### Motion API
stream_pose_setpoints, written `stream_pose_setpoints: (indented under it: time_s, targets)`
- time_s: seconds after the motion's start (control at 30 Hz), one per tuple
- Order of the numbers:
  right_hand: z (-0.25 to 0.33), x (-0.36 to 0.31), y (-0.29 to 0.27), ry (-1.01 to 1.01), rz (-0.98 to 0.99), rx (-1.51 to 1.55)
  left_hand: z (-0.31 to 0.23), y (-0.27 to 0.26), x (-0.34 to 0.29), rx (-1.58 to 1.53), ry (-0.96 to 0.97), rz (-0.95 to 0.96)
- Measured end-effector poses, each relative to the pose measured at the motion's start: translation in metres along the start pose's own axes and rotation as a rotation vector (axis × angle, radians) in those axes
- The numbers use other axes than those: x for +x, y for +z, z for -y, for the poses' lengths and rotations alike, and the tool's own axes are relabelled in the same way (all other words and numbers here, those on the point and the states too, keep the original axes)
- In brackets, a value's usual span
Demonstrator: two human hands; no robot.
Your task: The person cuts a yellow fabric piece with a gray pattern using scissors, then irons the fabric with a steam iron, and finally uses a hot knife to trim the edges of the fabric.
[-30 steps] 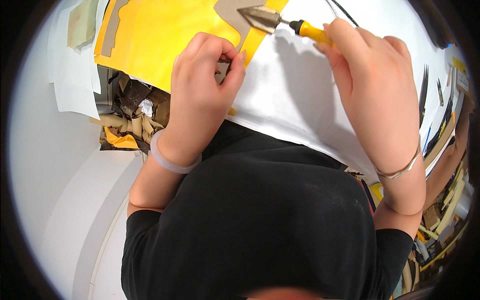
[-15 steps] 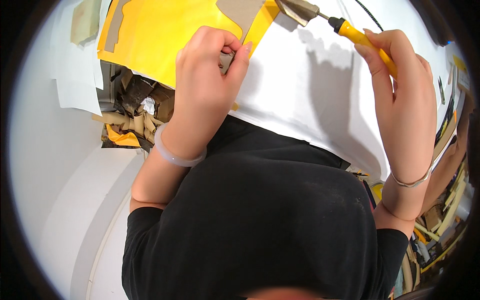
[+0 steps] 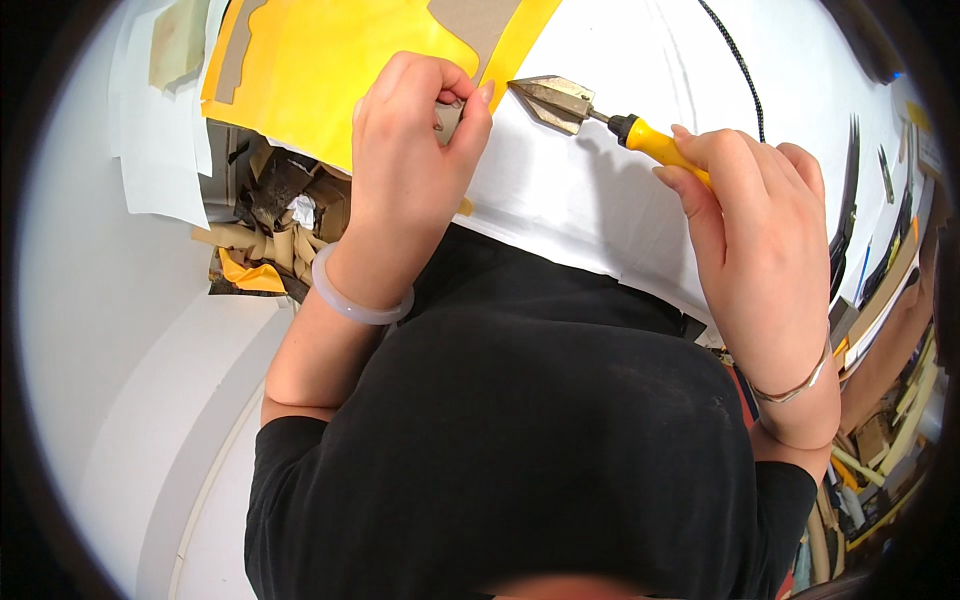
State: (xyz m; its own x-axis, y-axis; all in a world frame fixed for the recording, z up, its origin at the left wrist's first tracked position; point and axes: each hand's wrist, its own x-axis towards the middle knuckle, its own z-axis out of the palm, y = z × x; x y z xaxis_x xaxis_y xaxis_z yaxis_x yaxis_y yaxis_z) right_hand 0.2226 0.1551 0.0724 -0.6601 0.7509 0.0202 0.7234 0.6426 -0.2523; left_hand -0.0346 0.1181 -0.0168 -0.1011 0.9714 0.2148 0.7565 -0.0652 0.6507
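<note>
My left hand (image 3: pixel 410 165) is closed in a pinch on a small piece of taupe material (image 3: pixel 447 122), which shows between thumb and curled fingers. It rests at the near right edge of a bright yellow sheet (image 3: pixel 340 60) with taupe patches. My right hand (image 3: pixel 760 215) grips the yellow handle of a tool with a ribbed, spear-shaped metal head (image 3: pixel 552 100). The head's point is by the sheet's yellow edge, just right of my left thumb; whether it touches is unclear.
White paper (image 3: pixel 640 60) covers the table. A black braided cord (image 3: pixel 745 75) runs along the far right. Below the table's left edge lies a heap of offcuts (image 3: pixel 285 215). Dark slender tools (image 3: pixel 850 200) lie at right, with more scraps (image 3: pixel 880 440) lower down.
My right hand has brought the tool left and nearer, so its tip now sits by my left thumb. My left hand keeps its pinch, nearly still.
</note>
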Motion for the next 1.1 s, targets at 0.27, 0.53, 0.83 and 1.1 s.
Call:
stream_pose_setpoints:
  time_s: [0.27, 0.53, 0.83, 1.1]
  targets:
    - [0.003, 0.005, 0.001, 0.001, 0.019, -0.01, 0.002, -0.001, -0.002, -0.03, -0.029, 0.03]
    - [0.003, 0.023, 0.007, -0.064, 0.012, -0.054, 0.003, -0.009, -0.003, -0.09, -0.027, 0.075]
    - [-0.007, 0.051, 0.011, -0.049, -0.085, -0.102, -0.002, -0.017, -0.023, 0.079, 0.053, 0.027]
    - [-0.008, 0.035, 0.005, 0.057, -0.076, -0.047, -0.002, -0.022, -0.022, -0.011, -0.052, 0.08]
